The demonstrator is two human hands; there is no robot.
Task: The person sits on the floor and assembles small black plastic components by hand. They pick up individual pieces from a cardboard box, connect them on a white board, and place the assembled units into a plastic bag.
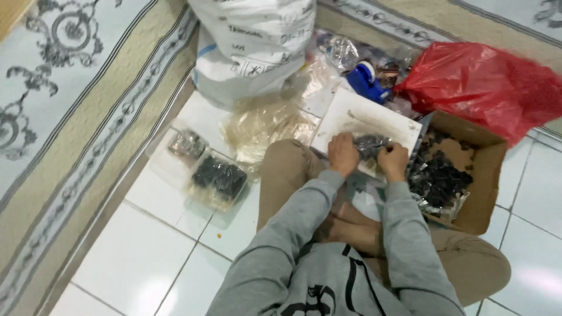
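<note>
I sit cross-legged on a white tiled floor with a white board [351, 114] resting on my knee. My left hand [342, 154] and my right hand [393, 161] meet over the board's near edge, both gripping a small clear bag of dark pieces [369, 144]. Grey sleeves cover both arms. Right of my right hand stands an open cardboard box [489, 169] holding a heap of dark small parts [439, 175].
Two clear packets of dark pieces [219, 175] lie on the tiles at my left. A large white sack [252, 41], crumpled clear plastic [263, 123], a blue tape dispenser [366, 79] and a red plastic bag [486, 82] lie beyond. A patterned carpet [64, 105] borders the left.
</note>
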